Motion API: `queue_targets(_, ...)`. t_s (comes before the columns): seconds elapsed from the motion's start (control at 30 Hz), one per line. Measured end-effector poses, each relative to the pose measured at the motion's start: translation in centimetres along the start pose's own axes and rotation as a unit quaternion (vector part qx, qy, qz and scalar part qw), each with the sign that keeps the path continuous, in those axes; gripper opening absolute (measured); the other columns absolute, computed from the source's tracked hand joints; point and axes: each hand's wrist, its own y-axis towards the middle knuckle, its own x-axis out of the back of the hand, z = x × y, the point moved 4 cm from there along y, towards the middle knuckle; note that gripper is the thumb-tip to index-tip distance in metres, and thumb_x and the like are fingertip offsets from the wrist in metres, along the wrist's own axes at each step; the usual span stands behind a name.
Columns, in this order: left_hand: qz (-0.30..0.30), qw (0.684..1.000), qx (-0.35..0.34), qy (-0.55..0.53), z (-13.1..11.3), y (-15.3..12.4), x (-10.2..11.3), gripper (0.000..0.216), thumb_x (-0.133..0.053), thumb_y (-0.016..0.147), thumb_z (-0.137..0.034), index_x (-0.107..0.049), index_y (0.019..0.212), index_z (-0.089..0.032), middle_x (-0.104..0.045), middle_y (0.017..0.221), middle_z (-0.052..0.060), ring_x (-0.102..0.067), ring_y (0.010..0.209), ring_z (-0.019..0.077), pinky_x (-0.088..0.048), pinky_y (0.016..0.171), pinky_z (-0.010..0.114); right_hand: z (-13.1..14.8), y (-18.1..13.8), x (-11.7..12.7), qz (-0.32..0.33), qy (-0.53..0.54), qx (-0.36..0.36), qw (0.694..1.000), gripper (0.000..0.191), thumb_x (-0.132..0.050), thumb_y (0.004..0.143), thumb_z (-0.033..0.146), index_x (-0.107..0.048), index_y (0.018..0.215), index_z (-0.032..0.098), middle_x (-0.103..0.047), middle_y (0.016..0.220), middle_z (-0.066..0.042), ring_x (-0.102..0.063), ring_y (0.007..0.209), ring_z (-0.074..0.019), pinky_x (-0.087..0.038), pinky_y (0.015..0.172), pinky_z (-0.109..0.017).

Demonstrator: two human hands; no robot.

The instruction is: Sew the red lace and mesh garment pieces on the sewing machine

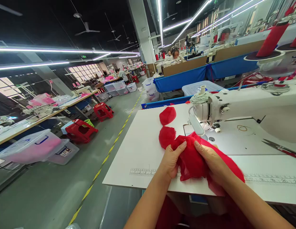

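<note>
Both hands hold a piece of sheer red fabric (192,162) over the front of the white sewing table. My left hand (173,159) pinches its upper edge between thumb and fingers. Close beside it, my right hand (211,159) grips the same fabric, thumb on top. Some of the cloth trails right and over the table's front edge. Beyond my left hand lie two red fabric cups (167,115), one behind the other. Just past the fabric stands a white sewing machine (233,105); cloth and hands partly hide the area near its needle.
Black scissors (282,148) with red on the handle lie at the right of the table (128,149). A printed ruler (269,179) runs along the front edge. Red thread cones (273,39) stand upper right. Red stools (81,131) and plastic bins are across the aisle. People sit farther back.
</note>
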Motion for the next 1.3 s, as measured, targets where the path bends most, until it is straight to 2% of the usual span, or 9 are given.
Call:
queue_targets(0.13, -0.018, 0.999, 0.007, -0.048, 0.0, 0.9, -0.3, 0.044, -0.099, 0.055, -0.036, -0.076, 0.084, -0.013, -0.078, 0.089, 0.01, -0.073, 0.1, 0.03, -0.055, 0.096, 0.038, 0.5, 0.5, 1.3, 0.014, 0.021, 0.009, 1.0, 0.036, -0.08, 0.079, 0.056, -0.078, 0.1, 0.026, -0.078, 0.09, -0.004, -0.07, 0.074, -0.022, -0.055, 0.07, -0.033)
queue_targets(0.3, 0.005, 0.997, 0.015, -0.071, 0.7, 1.6, -1.1, 0.044, -0.1, 0.054, -0.036, -0.075, 0.082, -0.013, -0.078, 0.086, 0.01, -0.073, 0.101, 0.0306, -0.056, 0.097, 0.038, 0.8, 0.8, 2.6, -0.001, 0.051, 0.044, 0.998, 0.046, -0.083, 0.079, 0.049, -0.073, 0.113, 0.02, -0.079, 0.097, -0.006, -0.072, 0.084, -0.0229, -0.057, 0.078, -0.034)
queue_targets(0.47, 0.019, 0.996, 0.017, -0.081, 1.4, 2.2, -1.8, 0.044, -0.099, 0.058, -0.037, -0.076, 0.086, -0.013, -0.078, 0.089, 0.01, -0.073, 0.101, 0.0298, -0.056, 0.099, 0.039, 1.2, 0.8, 3.0, -0.026, 0.083, 0.059, 0.994, 0.042, -0.086, 0.077, 0.046, -0.073, 0.108, 0.021, -0.079, 0.1, -0.005, -0.073, 0.091, -0.0243, -0.058, 0.084, -0.035)
queue_targets(0.67, 0.041, 0.996, 0.049, -0.07, 1.7, 2.1, -2.4, 0.054, -0.1, 0.052, -0.046, -0.075, 0.084, -0.012, -0.077, 0.088, 0.012, -0.072, 0.103, 0.0313, -0.054, 0.101, 0.039, 0.9, 1.0, 3.5, -0.055, 0.062, 0.087, 0.993, 0.051, -0.089, 0.071, 0.047, -0.072, 0.112, 0.021, -0.079, 0.099, -0.005, -0.073, 0.089, -0.025, -0.058, 0.081, -0.035)
queue_targets(0.9, 0.012, 0.998, 0.028, -0.047, 1.3, 2.1, -2.4, 0.05, -0.103, 0.046, -0.036, -0.075, 0.082, -0.013, -0.077, 0.084, 0.008, -0.073, 0.098, 0.0289, -0.054, 0.099, 0.039, 1.6, 1.1, 3.2, -0.045, 0.056, 0.063, 0.995, 0.057, -0.092, 0.062, 0.059, -0.075, 0.1, 0.02, -0.079, 0.095, -0.007, -0.073, 0.092, -0.0292, -0.058, 0.085, -0.04)
queue_targets(0.97, 0.004, 0.998, 0.024, -0.053, 1.3, 2.3, -2.5, 0.049, -0.103, 0.045, -0.036, -0.075, 0.079, -0.014, -0.077, 0.083, 0.007, -0.073, 0.096, 0.0282, -0.054, 0.099, 0.038, 1.8, 1.0, 3.1, -0.017, 0.055, 0.046, 0.997, 0.058, -0.09, 0.063, 0.061, -0.076, 0.1, 0.019, -0.079, 0.093, -0.008, -0.073, 0.09, -0.0289, -0.058, 0.083, -0.039)
queue_targets(1.07, -0.002, 0.999, 0.017, -0.051, 1.3, 2.4, -2.7, 0.05, -0.103, 0.043, -0.039, -0.074, 0.076, -0.014, -0.076, 0.078, 0.006, -0.073, 0.095, 0.0281, -0.054, 0.097, 0.038, 1.4, 0.8, 3.1, 0.018, 0.032, 0.016, 0.999, 0.058, -0.092, 0.062, 0.056, -0.076, 0.104, 0.019, -0.078, 0.089, -0.007, -0.072, 0.084, -0.0265, -0.057, 0.078, -0.037)
queue_targets(1.2, -0.008, 0.998, 0.0, -0.057, 1.2, 2.4, -3.1, 0.054, -0.103, 0.04, -0.043, -0.074, 0.075, -0.014, -0.074, 0.074, 0.006, -0.073, 0.092, 0.0284, -0.055, 0.094, 0.037, 0.6, 0.9, 3.7, 0.003, 0.017, 0.01, 1.0, 0.054, -0.091, 0.066, 0.05, -0.076, 0.108, 0.021, -0.078, 0.088, -0.006, -0.071, 0.084, -0.0247, -0.056, 0.077, -0.035)
queue_targets(1.3, -0.032, 0.997, -0.013, -0.074, 1.2, 2.4, -3.0, 0.052, -0.104, 0.039, -0.039, -0.072, 0.072, -0.014, -0.073, 0.072, 0.004, -0.073, 0.082, 0.0245, -0.056, 0.09, 0.036, 0.0, 0.9, 3.8, 0.0, -0.013, 0.003, 1.0, 0.047, -0.089, 0.067, 0.053, -0.075, 0.096, 0.019, -0.076, 0.081, -0.005, -0.068, 0.071, -0.0215, -0.054, 0.066, -0.032)
